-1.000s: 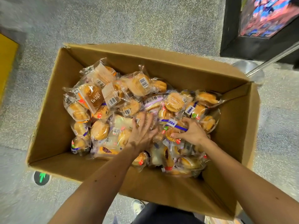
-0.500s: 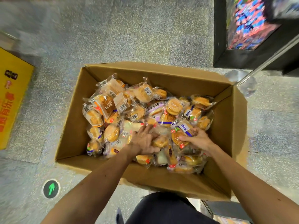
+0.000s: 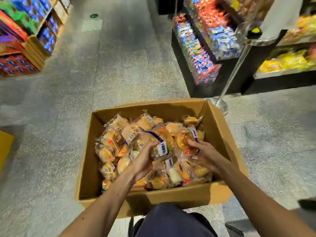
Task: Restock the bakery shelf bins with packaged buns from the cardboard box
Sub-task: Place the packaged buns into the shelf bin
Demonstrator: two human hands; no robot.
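A speckled grey floor (image 3: 119, 74) runs between black display shelves (image 3: 227, 82) stocked with bright packets. On it, close to the person's knees, sits an open brown cardboard box (image 3: 179, 197), heaped with clear-wrapped golden buns (image 3: 111, 142). The left hand (image 3: 143, 161) curls round a blue-labelled packet near the heap's middle; just beside it, the right hand (image 3: 205, 154) grips another, thumb on top.

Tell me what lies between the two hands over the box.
Head view: packaged buns with blue labels fill the gap; left hand and right hand grip them from either side.
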